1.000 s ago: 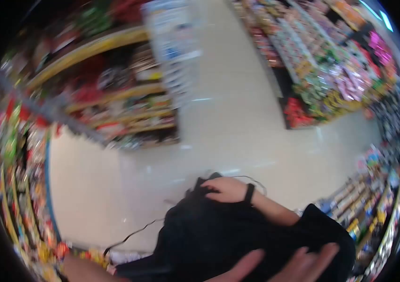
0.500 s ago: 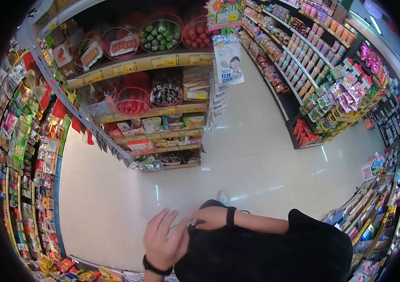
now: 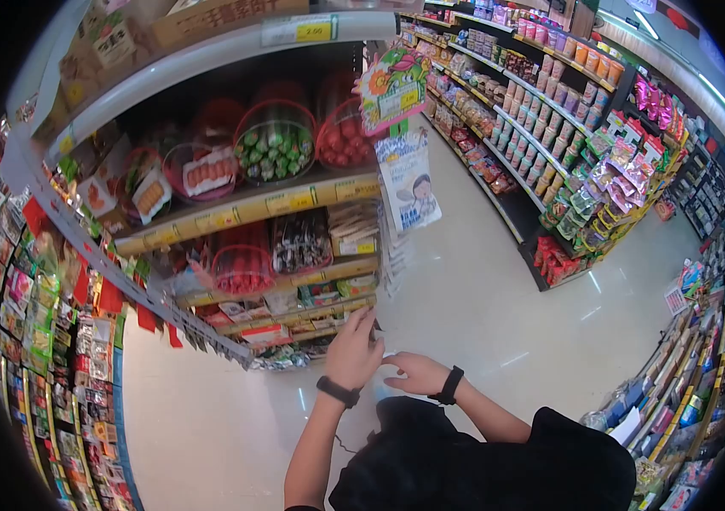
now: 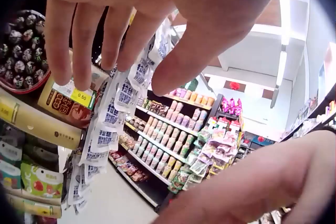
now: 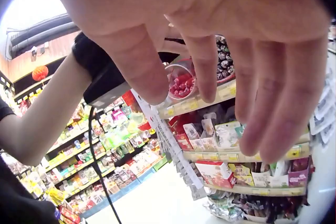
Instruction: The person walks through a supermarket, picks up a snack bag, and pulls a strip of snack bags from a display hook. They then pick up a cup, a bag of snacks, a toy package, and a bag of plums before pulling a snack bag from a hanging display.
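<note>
In the head view my left hand (image 3: pixel 354 349) is raised in front of the lower shelves, a dark band on its wrist. My right hand (image 3: pixel 416 374) is just to its right, also banded, and the two are close together. The left wrist view shows the left fingers (image 4: pixel 82 50) hanging loosely with nothing in them, overlapping a strip of white and blue packets (image 4: pixel 107 113). Seen from the right wrist, the right fingers (image 5: pixel 270 92) droop relaxed and hold nothing. Both hands are nearest to the candy shelf unit (image 3: pixel 247 213).
Tubs of green-wrapped candies (image 3: pixel 276 155) and red candies (image 3: pixel 347 140) sit on the shelf unit. Tall shelves of cups and bags (image 3: pixel 541 128) line the aisle to the right. Packets fill racks (image 3: pixel 39 315) at far left. Pale floor (image 3: pixel 465 315) runs between.
My left hand has come up from the bottom edge and moved forward beside the right hand. The shelf unit now appears larger and nearer. The right hand has shifted slightly right.
</note>
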Action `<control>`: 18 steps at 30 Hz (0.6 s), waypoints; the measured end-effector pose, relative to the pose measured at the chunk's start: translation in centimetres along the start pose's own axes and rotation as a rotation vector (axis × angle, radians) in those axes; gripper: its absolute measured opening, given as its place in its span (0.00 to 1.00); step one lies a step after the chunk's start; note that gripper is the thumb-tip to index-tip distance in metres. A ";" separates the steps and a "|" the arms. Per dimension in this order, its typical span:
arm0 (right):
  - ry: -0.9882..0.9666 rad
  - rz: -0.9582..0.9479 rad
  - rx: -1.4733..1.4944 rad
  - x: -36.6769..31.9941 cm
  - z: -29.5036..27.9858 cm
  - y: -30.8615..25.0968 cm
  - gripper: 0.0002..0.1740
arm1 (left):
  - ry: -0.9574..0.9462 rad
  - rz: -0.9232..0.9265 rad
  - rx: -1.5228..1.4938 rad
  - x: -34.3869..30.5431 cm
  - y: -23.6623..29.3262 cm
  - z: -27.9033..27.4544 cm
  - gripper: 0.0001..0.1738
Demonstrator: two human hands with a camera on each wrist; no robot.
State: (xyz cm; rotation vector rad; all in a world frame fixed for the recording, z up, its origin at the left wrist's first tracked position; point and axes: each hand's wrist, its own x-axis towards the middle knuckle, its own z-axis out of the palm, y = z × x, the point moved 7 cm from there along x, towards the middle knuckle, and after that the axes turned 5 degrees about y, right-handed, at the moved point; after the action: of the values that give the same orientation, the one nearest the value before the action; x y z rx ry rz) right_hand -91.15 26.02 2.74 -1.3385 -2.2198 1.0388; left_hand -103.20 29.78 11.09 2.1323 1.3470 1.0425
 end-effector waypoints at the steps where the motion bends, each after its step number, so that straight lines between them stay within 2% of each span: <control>1: -0.008 -0.005 0.015 0.8 -0.4 0.3 0.27 | -0.007 0.001 0.019 2.0 -0.6 0.6 0.28; 5: -0.042 -0.002 0.104 4.0 -2.1 1.9 0.28 | -0.083 -0.039 0.127 8.4 -3.7 3.9 0.33; 6: -0.036 -0.010 0.125 4.7 -2.6 2.3 0.27 | -0.086 0.021 0.187 9.6 -4.5 4.7 0.36; 9: -0.065 -0.002 0.173 6.8 -4.1 3.4 0.28 | -0.161 -0.164 0.334 12.2 -6.7 5.6 0.40; 10: -0.079 0.006 0.183 7.6 -4.7 3.7 0.28 | -0.099 -0.110 0.378 12.9 -7.2 5.7 0.43; 13: -0.082 0.050 0.271 9.7 -5.8 4.4 0.27 | -0.027 -0.062 0.421 14.1 -8.1 6.1 0.44; 17: 0.076 -0.066 0.223 12.8 -6.9 4.8 0.25 | -0.074 -0.175 0.510 14.7 -8.2 6.2 0.40; 18: 0.109 -0.114 0.209 13.5 -6.6 5.1 0.24 | -0.036 -0.167 0.516 14.9 -8.5 6.2 0.39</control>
State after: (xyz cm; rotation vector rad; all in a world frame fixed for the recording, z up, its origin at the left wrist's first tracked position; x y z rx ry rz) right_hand -90.63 41.93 2.43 -1.1370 -2.0207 1.0952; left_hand -99.61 47.24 6.94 2.3127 1.8987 0.6320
